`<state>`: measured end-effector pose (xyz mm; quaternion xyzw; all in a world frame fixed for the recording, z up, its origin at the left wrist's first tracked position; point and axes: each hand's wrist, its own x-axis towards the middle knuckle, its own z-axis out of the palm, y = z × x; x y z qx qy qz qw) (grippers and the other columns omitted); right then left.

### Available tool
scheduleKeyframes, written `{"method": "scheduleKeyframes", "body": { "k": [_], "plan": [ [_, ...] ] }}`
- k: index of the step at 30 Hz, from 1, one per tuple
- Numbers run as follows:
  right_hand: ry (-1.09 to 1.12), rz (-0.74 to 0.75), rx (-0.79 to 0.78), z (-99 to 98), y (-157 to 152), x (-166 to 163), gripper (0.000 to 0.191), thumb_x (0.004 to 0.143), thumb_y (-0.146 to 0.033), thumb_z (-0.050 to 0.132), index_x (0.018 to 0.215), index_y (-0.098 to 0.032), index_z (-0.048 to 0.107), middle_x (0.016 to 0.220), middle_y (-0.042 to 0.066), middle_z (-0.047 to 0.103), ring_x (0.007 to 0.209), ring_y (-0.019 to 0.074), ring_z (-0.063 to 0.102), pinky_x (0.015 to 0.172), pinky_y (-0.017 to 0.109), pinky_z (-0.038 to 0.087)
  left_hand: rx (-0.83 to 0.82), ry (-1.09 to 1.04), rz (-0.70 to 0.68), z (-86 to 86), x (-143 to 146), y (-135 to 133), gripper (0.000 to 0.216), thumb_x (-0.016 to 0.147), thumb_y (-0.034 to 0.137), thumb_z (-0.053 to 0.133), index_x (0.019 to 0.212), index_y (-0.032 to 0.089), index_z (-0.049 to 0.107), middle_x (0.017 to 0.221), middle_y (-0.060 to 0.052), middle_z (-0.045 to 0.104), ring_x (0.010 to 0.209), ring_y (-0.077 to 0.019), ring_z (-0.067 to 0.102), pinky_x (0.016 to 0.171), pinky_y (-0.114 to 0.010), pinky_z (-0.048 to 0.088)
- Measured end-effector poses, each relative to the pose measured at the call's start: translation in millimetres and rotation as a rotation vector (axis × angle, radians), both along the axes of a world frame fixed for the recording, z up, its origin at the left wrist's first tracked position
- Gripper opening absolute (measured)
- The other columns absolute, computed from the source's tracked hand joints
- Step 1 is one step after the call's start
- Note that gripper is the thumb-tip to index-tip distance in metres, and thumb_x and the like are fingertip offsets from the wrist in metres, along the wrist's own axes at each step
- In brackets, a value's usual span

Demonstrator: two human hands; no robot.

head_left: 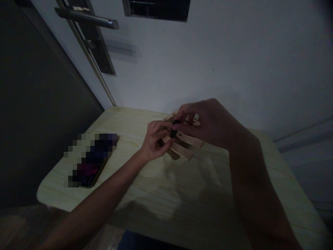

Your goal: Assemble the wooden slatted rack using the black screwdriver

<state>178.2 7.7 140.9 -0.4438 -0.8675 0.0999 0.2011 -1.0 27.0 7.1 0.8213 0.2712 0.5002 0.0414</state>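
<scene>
A small black object [174,129], its kind too dark to make out, is pinched between the thumb and fingers of my right hand [204,119]. From the left, my left hand [157,140] meets it, with curled fingertips and thumb touching or very close to its side. Below both hands lie several flat pale wooden pieces like handles [191,140], at least one with a dark hole near its end. A brownish, ridged edge shows under the nearest piece. My hands cover much of this wooden group.
A phone [95,161], partly pixelated, lies at the left of the pale wood-grain table [140,187]. Behind the table stands a white door [169,62] with a metal handle [88,18]. A dark panel [39,104] rises on the left.
</scene>
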Motion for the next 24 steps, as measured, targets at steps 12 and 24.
{"method": "scheduleKeyframes", "body": {
  "k": [12,24],
  "plan": [
    [-0.003,-0.091,0.086,-6.3,-0.6,-8.3,0.030,0.080,-0.053,0.058,0.086,-0.024,0.063,0.060,-0.004,0.057,0.051,0.0092,0.046,0.052,0.024,0.029,0.040,-0.028,0.001,-3.0,0.0,1.9,0.015,0.083,0.035,0.061,0.080,0.020,0.066,0.102,-0.006,0.061,0.094,-0.0204,0.054,0.082,-0.039,0.044],
    [0.072,0.061,-0.011,-1.1,2.9,2.1,0.016,0.082,-0.028,0.060,0.091,-0.022,0.072,0.082,0.001,0.070,0.067,0.0104,0.058,0.062,0.022,0.038,0.083,0.024,-0.005,-2.4,-1.4,3.2,0.015,0.084,0.033,0.058,0.080,0.021,0.067,0.101,-0.005,0.063,0.097,-0.0204,0.054,0.087,-0.041,0.042]
  ]
}}
